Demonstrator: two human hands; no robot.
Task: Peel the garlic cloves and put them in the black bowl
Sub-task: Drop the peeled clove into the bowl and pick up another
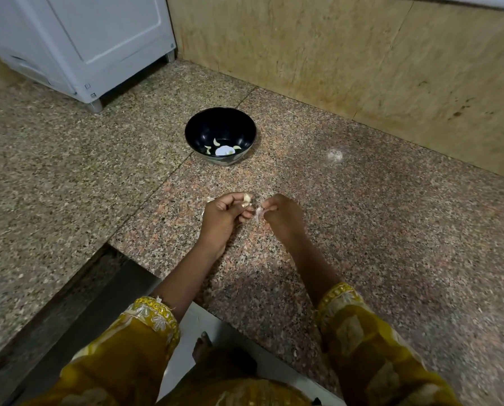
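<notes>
While pinching the garlic clove [247,200] in curled fingers of the left hand [225,213], pinches loose papery skin [258,213] with the right hand [281,213]. Light, firm, probably slick once bare: best gripped by the ends. Well short of the black bowl [215,121], peeled cloves [216,142] inside.

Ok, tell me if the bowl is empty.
No, a few peeled cloves lie at the bottom of the bowl.

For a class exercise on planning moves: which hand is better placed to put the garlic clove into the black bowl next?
Left, probably. The left hand pinches the pale garlic clove and lies nearer the round black bowl; the right hand holds only a papery skin scrap.
</notes>
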